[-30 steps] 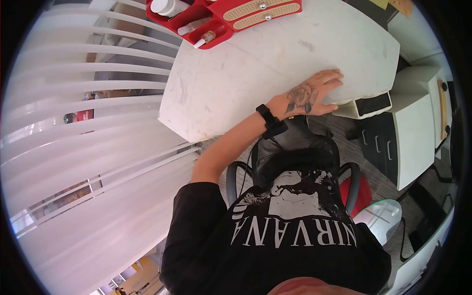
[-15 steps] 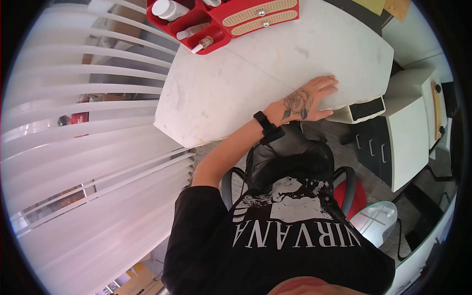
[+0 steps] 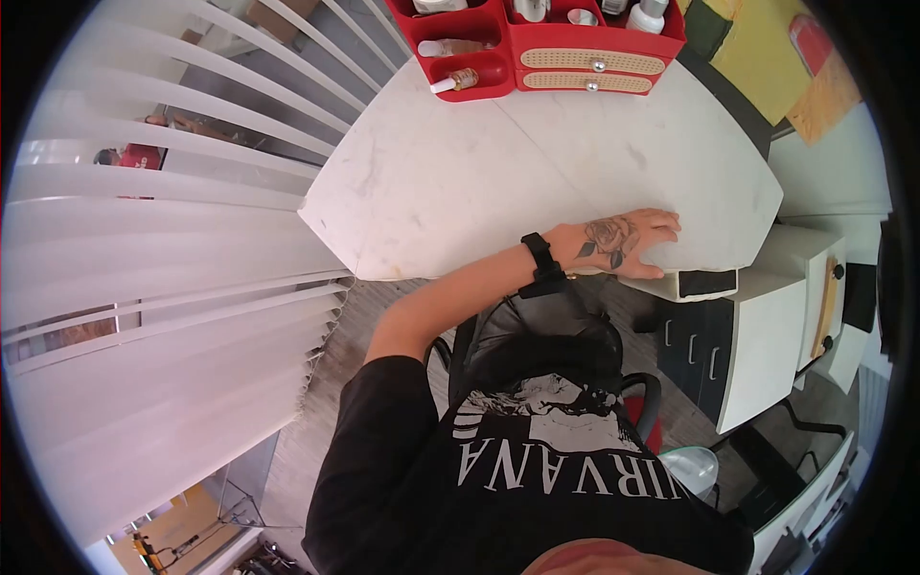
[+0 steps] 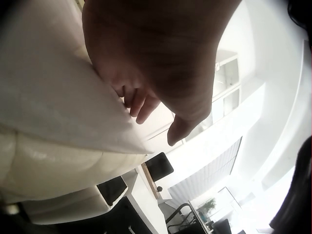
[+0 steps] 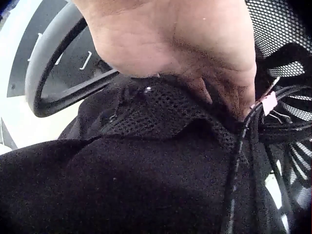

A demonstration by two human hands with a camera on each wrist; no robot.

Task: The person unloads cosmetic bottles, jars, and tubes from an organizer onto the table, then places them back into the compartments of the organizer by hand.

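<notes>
My left hand (image 3: 623, 240) rests on the near edge of the white table (image 3: 460, 192), palm down, with loosely bent fingers and the thumb over the edge. Nothing shows in its grasp. In the left wrist view the same hand (image 4: 156, 58) lies along the cream padded table edge (image 4: 53, 163). My right hand (image 5: 180, 41) appears only in the right wrist view, beside dark mesh fabric (image 5: 146, 112) and several black cables (image 5: 241, 161). Its fingertips drop behind the fabric, so I cannot tell whether they grip anything.
A red organiser (image 3: 575, 38) with bottles and two woven-front drawers stands at the table's far side. White slatted blinds (image 3: 172, 230) line the left. To the right are a white cabinet (image 3: 767, 326) with dark drawers and a black chair (image 3: 537, 331) before my body.
The head view has turned, bringing more of the organiser into sight and shifting it right. My left hand stays at the table's near edge, its fingers slightly more bent.
</notes>
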